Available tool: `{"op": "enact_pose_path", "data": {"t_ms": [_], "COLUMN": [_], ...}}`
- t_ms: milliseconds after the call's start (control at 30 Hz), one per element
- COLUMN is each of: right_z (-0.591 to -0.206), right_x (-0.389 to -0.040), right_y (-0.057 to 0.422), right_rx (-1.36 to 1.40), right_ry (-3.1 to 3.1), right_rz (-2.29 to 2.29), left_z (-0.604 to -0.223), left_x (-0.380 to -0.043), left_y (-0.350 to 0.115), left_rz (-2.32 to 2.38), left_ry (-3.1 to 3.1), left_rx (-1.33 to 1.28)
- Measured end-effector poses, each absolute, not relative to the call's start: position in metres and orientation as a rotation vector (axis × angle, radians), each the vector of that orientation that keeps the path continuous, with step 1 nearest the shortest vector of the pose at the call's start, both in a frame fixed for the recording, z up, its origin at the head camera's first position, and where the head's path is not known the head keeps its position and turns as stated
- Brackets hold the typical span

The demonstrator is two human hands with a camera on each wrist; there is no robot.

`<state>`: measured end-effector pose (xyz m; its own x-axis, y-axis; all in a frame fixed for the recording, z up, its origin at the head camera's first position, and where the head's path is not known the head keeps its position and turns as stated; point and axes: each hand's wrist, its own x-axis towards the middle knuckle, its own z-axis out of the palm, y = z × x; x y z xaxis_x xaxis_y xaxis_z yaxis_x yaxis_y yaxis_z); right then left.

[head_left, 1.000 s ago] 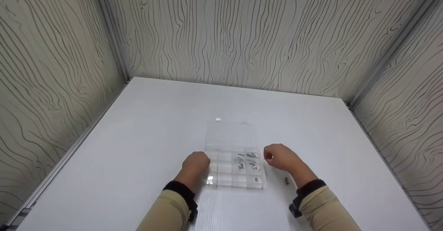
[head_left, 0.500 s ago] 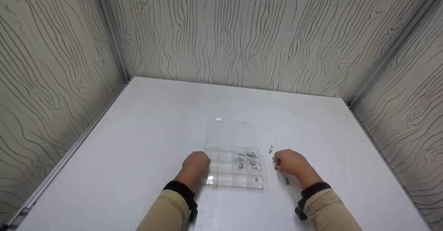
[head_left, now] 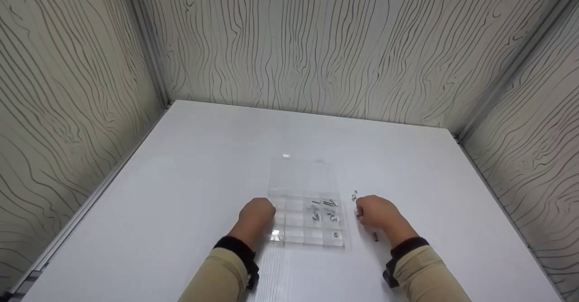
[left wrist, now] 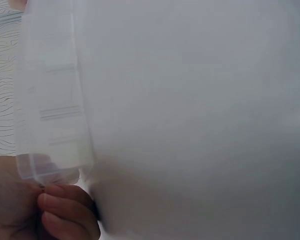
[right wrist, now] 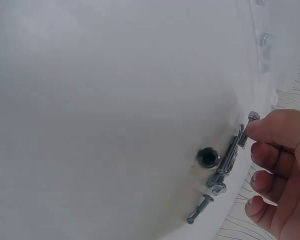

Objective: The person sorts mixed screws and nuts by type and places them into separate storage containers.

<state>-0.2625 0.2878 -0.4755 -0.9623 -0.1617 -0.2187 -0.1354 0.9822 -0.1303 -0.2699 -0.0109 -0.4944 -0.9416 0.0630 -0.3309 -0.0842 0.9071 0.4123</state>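
A clear plastic compartment box (head_left: 294, 220) lies on the white table with its lid (head_left: 302, 174) swung back on the far side. My left hand (head_left: 257, 212) grips the box's left edge with curled fingers, and the left wrist view shows the box wall (left wrist: 62, 95) against them. Beside the box on the right, my right hand (head_left: 380, 211) is low over loose hardware. Its thumb and forefinger pinch a small bolt (right wrist: 253, 116), partly hidden by the thumb. Several metal screws (right wrist: 230, 155) lie just under the fingertips, with a round nut (right wrist: 208, 158) beside them.
Metal screws (head_left: 331, 202) and other small hardware sit in the box's right-hand compartments. A single nut (head_left: 335, 235) lies in the near right one. Small nuts (head_left: 354, 197) are loose beyond my right hand, and a screw (head_left: 376, 237) nearer me. Patterned panels (head_left: 289, 44) surround the table.
My right hand has moved right, away from the box and slightly toward me, uncovering loose nuts on the table. The left hand and the box stay in place.
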Motion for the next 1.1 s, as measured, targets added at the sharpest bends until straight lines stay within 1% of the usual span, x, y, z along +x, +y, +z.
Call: {"op": "enact_pose_path", "data": {"t_ms": [233, 500, 800, 1100], "right_z": [-0.467, -0.458, -0.463, -0.472], "right_x": [-0.27, -0.279, -0.281, -0.282], "right_y": [0.279, 0.256, 0.223, 0.207], "right_rx": [-0.261, -0.234, -0.36, -0.489], "right_ry": [2.949, 2.969, 3.043, 3.1], "right_rz": [-0.174, -0.294, -0.365, -0.263], "left_z": [-0.495, -0.494, -0.492, -0.493], "left_x": [-0.268, -0.268, -0.267, -0.266], "left_y": [-0.012, -0.012, -0.01, -0.007], "left_rz": [0.633, 0.639, 0.615, 0.661], "left_ry": [2.776, 2.792, 2.783, 2.789], "left_rx": [0.018, 0.036, 0.01, -0.027]}}
